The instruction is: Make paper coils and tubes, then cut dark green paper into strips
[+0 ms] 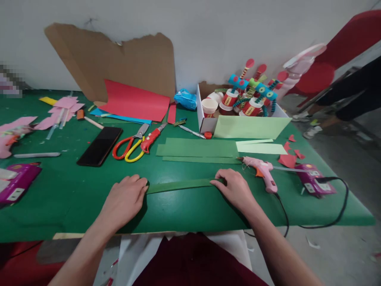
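A narrow green paper strip (180, 185) stretches between my hands, low over the green tabletop. My left hand (126, 198) has its fingers closed on the strip's left end. At the other end, my right hand (233, 188) pinches the strip between thumb and fingers. Just beyond it lie wider green paper strips (202, 147), stacked unevenly. A pink glue gun (262, 171) rests on its side to the right of my right hand. Scissors (131, 145) with red and yellow handles and a red utility knife (151, 139) lie beyond my left hand.
A white box (205, 119) holds paper-cup figures at the back. A black phone (100, 146) lies left, near pink paper pieces (67, 107). Purple power strips (315, 180) stand at both sides, the right one with a cord. Red paper (137, 101) leans on cardboard (119, 59). A person's legs (348, 91) show far right.
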Demonstrator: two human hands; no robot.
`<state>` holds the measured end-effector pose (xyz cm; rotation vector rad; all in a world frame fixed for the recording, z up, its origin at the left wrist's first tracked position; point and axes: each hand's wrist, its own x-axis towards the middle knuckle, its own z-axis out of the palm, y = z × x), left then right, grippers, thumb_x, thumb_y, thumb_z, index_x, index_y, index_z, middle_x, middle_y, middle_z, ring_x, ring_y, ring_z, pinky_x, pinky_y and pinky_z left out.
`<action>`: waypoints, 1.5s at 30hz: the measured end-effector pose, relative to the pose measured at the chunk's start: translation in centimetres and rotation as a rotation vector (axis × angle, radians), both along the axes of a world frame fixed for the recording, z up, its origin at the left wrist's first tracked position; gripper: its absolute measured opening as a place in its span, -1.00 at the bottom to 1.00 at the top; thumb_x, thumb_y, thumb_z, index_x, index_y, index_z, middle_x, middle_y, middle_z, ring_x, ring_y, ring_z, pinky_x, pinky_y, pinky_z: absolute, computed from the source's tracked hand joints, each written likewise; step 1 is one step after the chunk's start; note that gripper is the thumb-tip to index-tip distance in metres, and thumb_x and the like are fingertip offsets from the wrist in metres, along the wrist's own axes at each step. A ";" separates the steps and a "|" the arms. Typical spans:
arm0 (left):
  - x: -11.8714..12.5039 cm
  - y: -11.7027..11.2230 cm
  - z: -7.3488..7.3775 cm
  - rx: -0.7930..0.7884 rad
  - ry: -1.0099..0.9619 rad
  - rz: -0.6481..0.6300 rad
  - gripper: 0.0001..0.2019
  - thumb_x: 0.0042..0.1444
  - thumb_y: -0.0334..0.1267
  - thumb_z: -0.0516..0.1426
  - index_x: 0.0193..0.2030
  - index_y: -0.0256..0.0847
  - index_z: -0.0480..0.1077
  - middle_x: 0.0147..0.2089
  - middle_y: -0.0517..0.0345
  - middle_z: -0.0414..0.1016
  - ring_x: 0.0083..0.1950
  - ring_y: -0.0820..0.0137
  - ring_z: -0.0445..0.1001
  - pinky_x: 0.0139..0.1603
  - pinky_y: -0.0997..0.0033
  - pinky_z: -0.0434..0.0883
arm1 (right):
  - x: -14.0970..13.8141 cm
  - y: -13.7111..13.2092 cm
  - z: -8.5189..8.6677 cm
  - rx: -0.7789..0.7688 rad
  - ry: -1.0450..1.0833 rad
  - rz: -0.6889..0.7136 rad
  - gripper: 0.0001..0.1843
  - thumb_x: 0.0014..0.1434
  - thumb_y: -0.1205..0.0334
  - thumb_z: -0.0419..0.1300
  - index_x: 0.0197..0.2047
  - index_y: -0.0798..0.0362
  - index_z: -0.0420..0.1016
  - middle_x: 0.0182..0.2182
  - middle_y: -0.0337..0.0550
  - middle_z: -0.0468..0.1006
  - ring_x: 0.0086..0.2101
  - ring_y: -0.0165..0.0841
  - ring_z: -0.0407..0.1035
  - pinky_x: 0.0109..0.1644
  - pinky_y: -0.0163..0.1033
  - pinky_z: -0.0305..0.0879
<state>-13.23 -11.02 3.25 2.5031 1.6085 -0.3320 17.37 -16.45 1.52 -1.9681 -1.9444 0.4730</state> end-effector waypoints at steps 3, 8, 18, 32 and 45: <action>0.1 0.0 0.2 -0.018 -0.001 0.007 -0.67 0.28 -0.26 -0.20 -0.33 -0.18 0.33 -0.28 0.02 0.36 -0.19 0.21 0.34 -0.28 0.29 0.21 | -0.1 0.0 0.1 -0.017 0.010 -0.016 -0.85 0.18 0.22 0.23 -0.42 0.00 0.37 -0.42 -0.21 0.53 -0.32 -0.29 0.38 -0.20 -0.23 0.17; 0.1 -0.1 0.2 -0.022 -0.015 0.012 -0.68 0.27 -0.26 -0.19 -0.33 -0.18 0.33 -0.28 0.02 0.35 -0.19 0.21 0.34 -0.26 0.29 0.21 | -0.2 0.1 0.4 -0.038 0.006 -0.033 -0.84 0.18 0.22 0.21 -0.42 0.00 0.36 -0.42 -0.21 0.52 -0.33 -0.28 0.37 -0.21 -0.22 0.16; 0.0 -0.1 0.0 0.019 -0.027 -0.018 -0.68 0.29 -0.27 -0.18 -0.33 -0.19 0.35 -0.29 0.02 0.37 -0.21 0.21 0.35 -0.28 0.29 0.21 | -0.4 0.4 0.7 -0.072 -0.020 -0.035 -0.84 0.18 0.22 0.19 -0.42 0.00 0.34 -0.42 -0.19 0.51 -0.33 -0.28 0.35 -0.24 -0.25 0.13; -0.5 -0.7 -1.3 0.294 -0.059 -0.404 -0.20 0.11 -0.56 0.00 0.33 0.45 0.01 0.47 0.31 -0.04 0.43 0.04 -0.02 0.30 -0.18 -0.02 | -0.2 0.5 0.6 -0.079 -0.049 -0.014 -0.83 0.18 0.17 0.16 -0.42 0.00 0.32 -0.42 -0.17 0.50 -0.33 -0.26 0.36 -0.24 -0.24 0.13; -0.2 -0.4 -1.3 0.247 -0.003 -0.505 -0.13 0.10 -0.53 0.10 0.35 0.49 -0.12 0.49 0.35 -0.10 0.46 0.03 -0.07 0.34 -0.27 -0.08 | 0.0 0.6 0.7 -0.071 -0.059 0.017 -0.83 0.19 0.16 0.14 -0.41 0.00 0.32 -0.41 -0.16 0.51 -0.33 -0.27 0.36 -0.25 -0.25 0.14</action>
